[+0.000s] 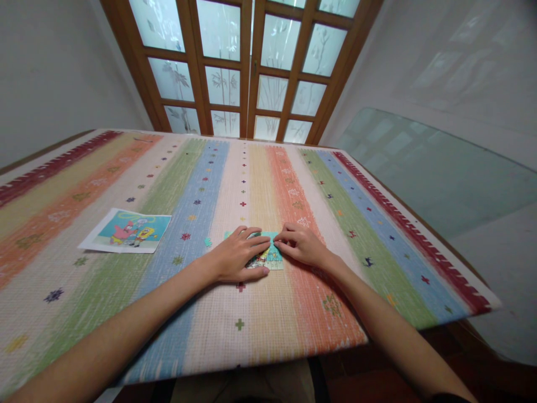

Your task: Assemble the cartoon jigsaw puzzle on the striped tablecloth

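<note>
A small teal cartoon jigsaw puzzle (271,257) lies on the striped tablecloth (293,313) in front of me. My left hand (237,254) lies flat over its left part, fingers stretched out and pressing down. My right hand (300,242) rests at the puzzle's right edge, fingers curled with the tips pinched on the top right corner. A single loose teal piece (207,242) sits just left of my left hand.
A printed cartoon reference picture (126,230) lies on the cloth to the left. Wooden doors with frosted glass panes (247,67) stand behind the table. A glass tabletop (440,168) extends to the right. The table's near edge runs below my forearms.
</note>
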